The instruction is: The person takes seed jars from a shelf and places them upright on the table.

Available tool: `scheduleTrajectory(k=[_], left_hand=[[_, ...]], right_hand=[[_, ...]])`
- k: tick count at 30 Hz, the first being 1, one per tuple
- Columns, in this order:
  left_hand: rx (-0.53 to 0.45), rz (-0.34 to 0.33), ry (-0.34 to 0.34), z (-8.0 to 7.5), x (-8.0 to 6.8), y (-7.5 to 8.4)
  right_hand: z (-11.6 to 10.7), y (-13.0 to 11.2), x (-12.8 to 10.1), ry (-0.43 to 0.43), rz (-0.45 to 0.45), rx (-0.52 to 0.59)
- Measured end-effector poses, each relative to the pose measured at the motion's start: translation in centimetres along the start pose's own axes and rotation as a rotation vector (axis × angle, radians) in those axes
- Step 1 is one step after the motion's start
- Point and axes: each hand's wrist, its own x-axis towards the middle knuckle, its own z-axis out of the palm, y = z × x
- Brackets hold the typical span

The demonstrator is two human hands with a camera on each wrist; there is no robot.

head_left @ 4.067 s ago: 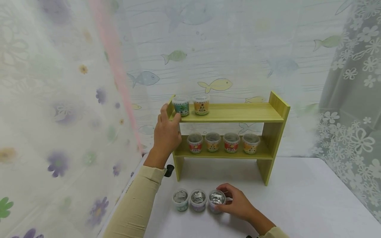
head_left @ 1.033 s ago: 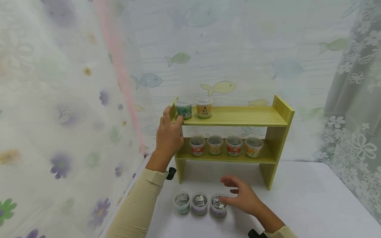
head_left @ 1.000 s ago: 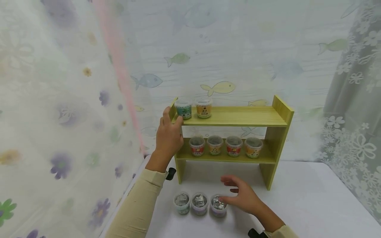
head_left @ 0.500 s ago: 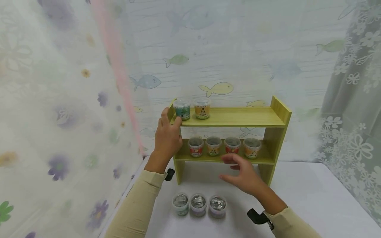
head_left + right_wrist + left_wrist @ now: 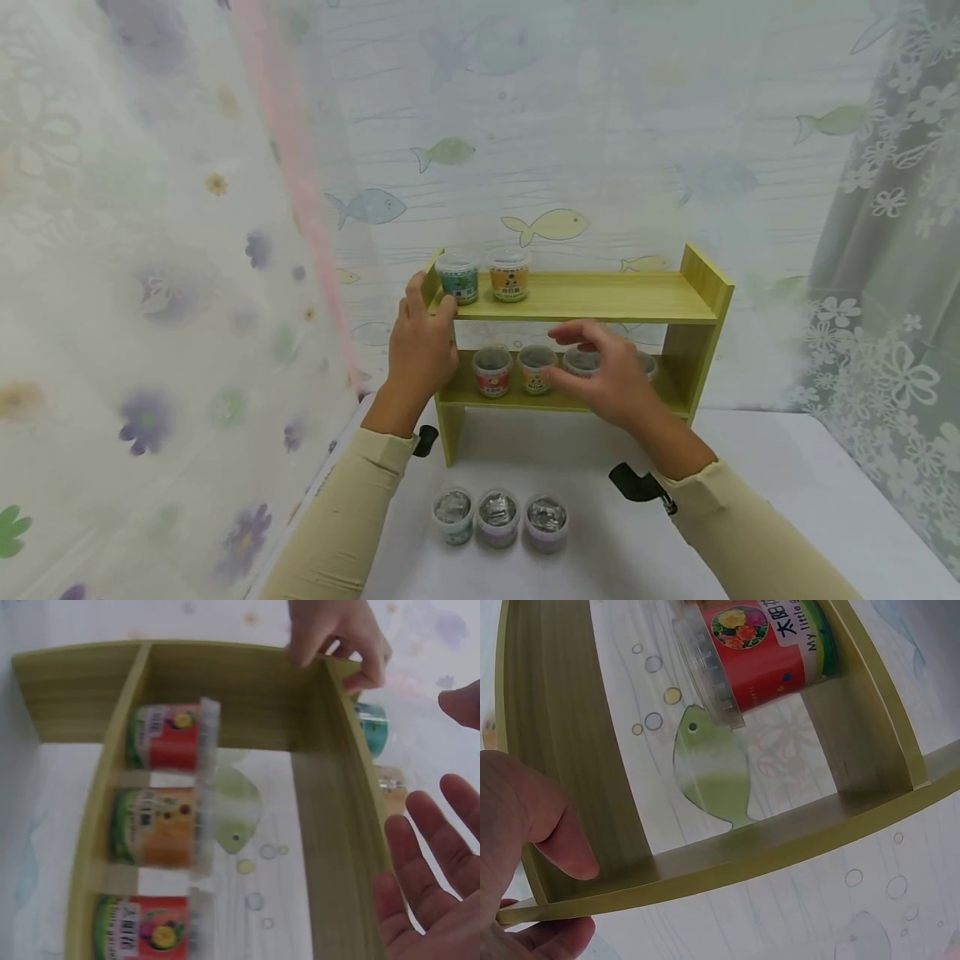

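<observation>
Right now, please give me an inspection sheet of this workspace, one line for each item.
Surface: white table, bare on the right side.
Job's things: wooden shelf; two cups on its top board, a row of cups on the lower board; three foil-topped cups on the table.
Clutter: nothing seen.
Hands: left hand grips the shelf's left end; right hand open, in front of the lower row.
Cables: nothing seen.
Surroundings: fish-print backdrop, flower curtains at both sides.

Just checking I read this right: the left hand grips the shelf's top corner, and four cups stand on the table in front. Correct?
Not quite. The head view shows three cups on the table, not four. The left hand does grip the shelf's top corner.
</observation>
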Motion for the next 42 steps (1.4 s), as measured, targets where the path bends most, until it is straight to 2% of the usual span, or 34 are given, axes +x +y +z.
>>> scheduleTrajectory(k=[6, 10, 16, 23, 31, 42], left_hand=[[-0.014, 0.013, 0.003, 0.0, 0.2, -0.2], [-0.011, 0.017, 0.022, 0.0, 0.1, -0.3], [-0.006, 0.021, 0.028, 0.4, -0.4, -0.1], [0.010, 0.046, 0.049, 0.6, -0.7, -0.1], [0.025, 0.041, 0.034, 0.0, 0.3, -0.3], [-0.041, 0.014, 0.042, 0.5, 0.3, -0.1]], right_hand=[[-0.6, -0.8, 2.2, 0.081, -0.008, 0.025], [-0.7, -1.0, 3.0, 0.079, 0.018, 0.059], [-1.0, -0.8, 4.0, 0.075, 0.039, 0.025], [-1.5, -0.8, 6.2, -0.006, 0.124, 0.041], [-1.3, -0.3, 10.1, -0.093, 0.274, 0.141], [-0.8, 0.2, 13.1, -0.179, 0.345, 0.139]])
